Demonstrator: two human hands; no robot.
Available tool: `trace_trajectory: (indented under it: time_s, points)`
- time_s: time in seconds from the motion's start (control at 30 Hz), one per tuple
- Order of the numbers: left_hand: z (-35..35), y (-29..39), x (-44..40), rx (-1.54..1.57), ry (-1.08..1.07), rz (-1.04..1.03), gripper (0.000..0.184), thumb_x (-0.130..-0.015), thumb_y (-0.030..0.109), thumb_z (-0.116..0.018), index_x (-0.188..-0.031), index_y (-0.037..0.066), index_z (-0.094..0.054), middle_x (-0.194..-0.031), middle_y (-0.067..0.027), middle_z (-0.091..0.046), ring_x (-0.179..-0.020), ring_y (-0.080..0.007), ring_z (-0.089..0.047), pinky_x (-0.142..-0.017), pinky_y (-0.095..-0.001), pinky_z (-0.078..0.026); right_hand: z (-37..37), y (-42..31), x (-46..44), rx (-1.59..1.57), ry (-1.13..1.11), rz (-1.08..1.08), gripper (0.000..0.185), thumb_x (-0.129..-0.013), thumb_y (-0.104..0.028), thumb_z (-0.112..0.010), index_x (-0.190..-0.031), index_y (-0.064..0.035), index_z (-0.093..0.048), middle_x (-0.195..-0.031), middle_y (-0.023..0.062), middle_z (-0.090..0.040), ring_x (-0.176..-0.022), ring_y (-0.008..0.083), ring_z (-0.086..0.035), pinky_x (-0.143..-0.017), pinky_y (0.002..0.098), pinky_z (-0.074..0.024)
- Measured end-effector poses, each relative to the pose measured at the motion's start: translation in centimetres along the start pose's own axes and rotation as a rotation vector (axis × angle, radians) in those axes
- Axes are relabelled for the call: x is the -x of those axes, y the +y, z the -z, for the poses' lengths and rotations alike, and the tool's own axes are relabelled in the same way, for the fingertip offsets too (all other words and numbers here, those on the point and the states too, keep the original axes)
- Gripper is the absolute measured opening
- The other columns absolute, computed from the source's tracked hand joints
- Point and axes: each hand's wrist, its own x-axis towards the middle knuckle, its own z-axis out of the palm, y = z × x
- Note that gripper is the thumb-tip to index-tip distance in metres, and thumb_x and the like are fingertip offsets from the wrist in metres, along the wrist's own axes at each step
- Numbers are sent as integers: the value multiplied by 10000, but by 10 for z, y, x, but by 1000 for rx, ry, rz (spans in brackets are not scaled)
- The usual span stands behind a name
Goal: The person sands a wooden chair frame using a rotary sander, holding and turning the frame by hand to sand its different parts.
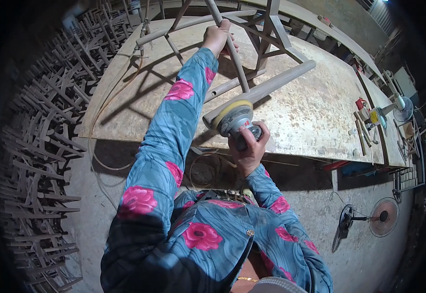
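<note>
A wooden chair frame point(281, 80) of round legs and rails lies on its side on a worn workbench point(315, 112). My left hand point(218, 38) is wrapped around one of its slanting rails, near the far side of the bench. In my right hand point(251, 151) is an orbital sander point(237, 119) with a yellow-edged round pad. The pad is tilted against the near end of the thick leg at the front of the frame. My right fingers curl over the sander's body.
Wooden frames point(42, 146) are piled along the left. An air hose point(95, 122) runs over the bench's left edge. Sticks and small tools point(364, 132) lie at the right end. A standing fan point(384, 217) is on the floor at right, and another fan point(403, 108) stands beyond.
</note>
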Motion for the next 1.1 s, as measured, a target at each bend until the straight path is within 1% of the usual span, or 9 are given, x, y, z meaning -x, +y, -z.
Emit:
trace_trajectory:
  time_s: [0.13, 0.2, 0.37, 0.43, 0.57, 0.73, 0.97, 1.07, 1.1]
  points:
    - [0, 0, 0, -15, 5, 0, 629, -928, 572, -436, -847, -42, -548, -684, -197, -654, -566, -282, -676, -486, -385, -573, 5, 2, -3, -7, 5, -70, 597, -619, -111, -826, -1140, -264, -577, -1165, 176, -440, -966, 365, -574, -691, 415, -537]
    - [0, 0, 0, -10, 8, -1, 630, -928, 573, -435, -840, -40, -549, -680, -196, -653, -564, -282, -676, -481, -383, -570, 9, 2, -2, -37, -50, -198, 631, -644, -64, -811, -1189, -215, -532, -1195, 190, -417, -1060, 376, -525, -818, 423, -495]
    - [-5, 0, 4, -15, 16, -2, 654, -914, 601, -436, -811, -33, -556, -669, -192, -652, -559, -280, -675, -472, -374, -564, 17, -5, 2, -14, -101, -163, 613, -653, -78, -815, -1187, -214, -546, -1194, 189, -427, -1034, 373, -545, -799, 407, -506]
    - [-5, -2, 5, -21, 11, -17, 663, -906, 614, -440, -813, -33, -557, -669, -191, -652, -559, -279, -675, -473, -374, -565, 17, -6, 4, -33, -85, -128, 548, -640, -135, -825, -1129, -244, -602, -1178, 177, -442, -913, 371, -601, -682, 415, -541]
    - [-6, -3, 7, -22, 9, -27, 679, -882, 640, -465, -807, -29, -549, -649, -182, -645, -551, -277, -672, -478, -375, -567, 18, -13, -6, -43, -99, -127, 546, -648, -134, -822, -1135, -241, -599, -1177, 181, -442, -897, 368, -606, -686, 420, -536]
    - [-9, -5, 11, -13, 4, -34, 676, -878, 635, -479, -796, -33, -539, -634, -181, -635, -539, -276, -665, -481, -380, -570, 22, -5, -20, 48, -78, -251, 559, -675, -141, -806, -1173, -246, -575, -1179, 184, -437, -903, 374, -609, -696, 418, -532]
    - [-14, -2, 17, -25, 3, -21, 641, -901, 591, -476, -788, -38, -533, -635, -184, -633, -534, -280, -663, -476, -382, -572, 24, -17, -9, 34, -128, -203, 545, -682, -151, -802, -1168, -245, -576, -1168, 181, -448, -898, 379, -609, -690, 420, -535]
    - [-15, -2, 20, -9, -11, -23, 637, -901, 589, -477, -791, -36, -533, -636, -183, -634, -533, -279, -663, -470, -381, -570, 24, -20, -20, 17, -116, -221, 541, -683, -150, -801, -1166, -245, -577, -1166, 183, -450, -893, 381, -610, -681, 421, -535]
    - [-15, -2, 21, 1, -20, -28, 638, -899, 591, -480, -793, -35, -533, -638, -183, -634, -533, -278, -663, -468, -381, -570, 25, -19, -23, 34, -123, -256, 560, -674, -136, -802, -1173, -245, -571, -1172, 185, -443, -908, 385, -605, -704, 424, -531]
